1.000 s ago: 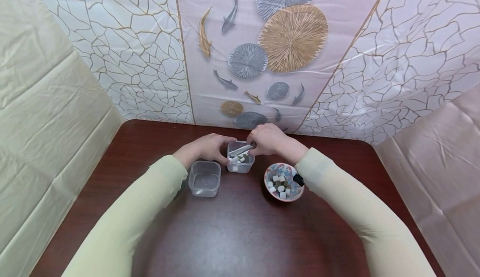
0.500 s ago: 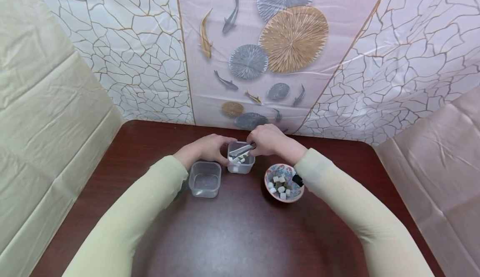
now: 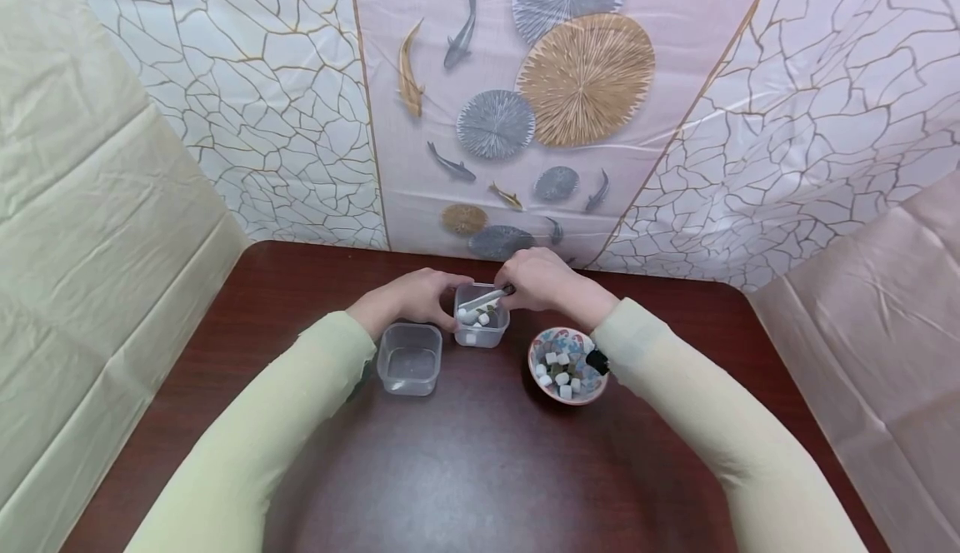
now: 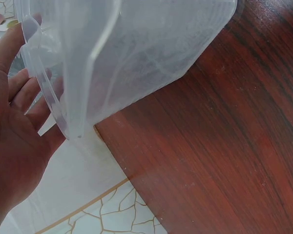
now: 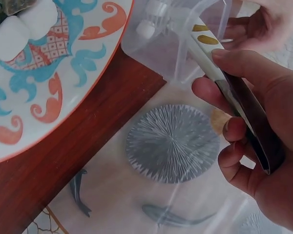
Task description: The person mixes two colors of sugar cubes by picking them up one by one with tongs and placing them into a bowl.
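Observation:
My left hand (image 3: 417,293) holds the left side of a small clear plastic container (image 3: 491,336), thumb near its front and fingers toward the back. White cubes (image 3: 483,319) and darker bits lie inside. My right hand (image 3: 536,276) grips the dark handle end of tongs (image 5: 244,107). Their pale arms (image 3: 483,299) slant down into that container. In the right wrist view, thumb and fingers wrap the handle; the tips are blurred behind the plastic. A second clear container (image 3: 410,383) stands just left of the first, nothing seen inside.
A patterned bowl (image 3: 537,380) with several white cubes and dark greenish-brown pieces sits right of the containers, close to the right wrist. The dark red wooden table (image 3: 450,470) meets a patterned cloth backdrop (image 3: 495,195) behind the hands.
The arms of the tongs appear closer together and shifted slightly within the container, showing more of the white cubes. Both hands, the containers and the bowl stay almost where they were.

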Action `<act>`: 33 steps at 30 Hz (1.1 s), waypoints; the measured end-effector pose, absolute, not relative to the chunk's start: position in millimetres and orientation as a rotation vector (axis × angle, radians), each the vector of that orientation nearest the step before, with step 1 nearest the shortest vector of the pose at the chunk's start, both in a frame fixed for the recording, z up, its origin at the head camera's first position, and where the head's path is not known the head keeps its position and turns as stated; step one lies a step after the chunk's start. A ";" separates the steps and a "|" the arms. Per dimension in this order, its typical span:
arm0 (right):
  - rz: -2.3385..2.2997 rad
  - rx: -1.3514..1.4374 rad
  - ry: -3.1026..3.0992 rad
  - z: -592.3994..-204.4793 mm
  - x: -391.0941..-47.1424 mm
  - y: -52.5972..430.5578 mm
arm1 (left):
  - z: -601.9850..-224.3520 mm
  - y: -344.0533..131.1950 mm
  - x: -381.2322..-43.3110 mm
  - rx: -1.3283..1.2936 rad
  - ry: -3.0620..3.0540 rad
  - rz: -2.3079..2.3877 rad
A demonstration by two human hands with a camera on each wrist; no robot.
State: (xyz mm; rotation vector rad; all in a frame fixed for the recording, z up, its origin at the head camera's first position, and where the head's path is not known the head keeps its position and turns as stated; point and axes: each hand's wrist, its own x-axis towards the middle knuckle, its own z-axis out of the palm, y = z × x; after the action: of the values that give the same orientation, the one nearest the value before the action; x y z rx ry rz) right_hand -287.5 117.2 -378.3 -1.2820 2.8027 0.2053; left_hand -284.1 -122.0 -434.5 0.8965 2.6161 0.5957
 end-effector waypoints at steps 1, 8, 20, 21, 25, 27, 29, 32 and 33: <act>0.195 -1.296 2.813 -376.9 -286.1 119.5 | -434.3 -122.1 -283.8 0.894 2.618 0.594; 0.109 -1.365 2.857 -366.6 -276.1 139.4 | -436.3 -121.5 -284.3 0.913 2.632 0.582; 0.001 -1.361 2.928 -344.3 -254.5 177.6 | -436.3 -122.8 -283.3 0.925 2.642 0.587; -0.008 -1.361 2.935 -342.8 -252.2 181.1 | -437.0 -122.8 -283.7 0.926 2.642 0.587; -0.020 -1.355 2.953 -338.5 -243.1 196.3 | -439.4 -123.6 -285.7 0.931 2.640 0.598; -0.026 -1.339 2.958 -336.7 -237.7 204.2 | -440.2 -124.4 -286.2 0.941 2.635 0.617; -0.027 -1.319 2.959 -335.3 -232.0 212.4 | -439.8 -125.1 -286.2 0.951 2.630 0.626; -0.029 -1.309 2.966 -334.2 -224.0 225.1 | -452.1 -126.8 -295.4 0.976 2.616 0.658; -0.032 -1.310 2.971 -334.0 -221.6 229.3 | -451.7 -126.7 -295.3 0.973 2.617 0.655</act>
State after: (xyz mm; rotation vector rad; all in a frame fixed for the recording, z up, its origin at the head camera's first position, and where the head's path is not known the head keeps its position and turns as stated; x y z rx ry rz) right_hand -221.6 229.3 -334.0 -1.3096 2.9706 -0.0318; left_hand -295.3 -126.7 -451.7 0.9730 2.6174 0.6548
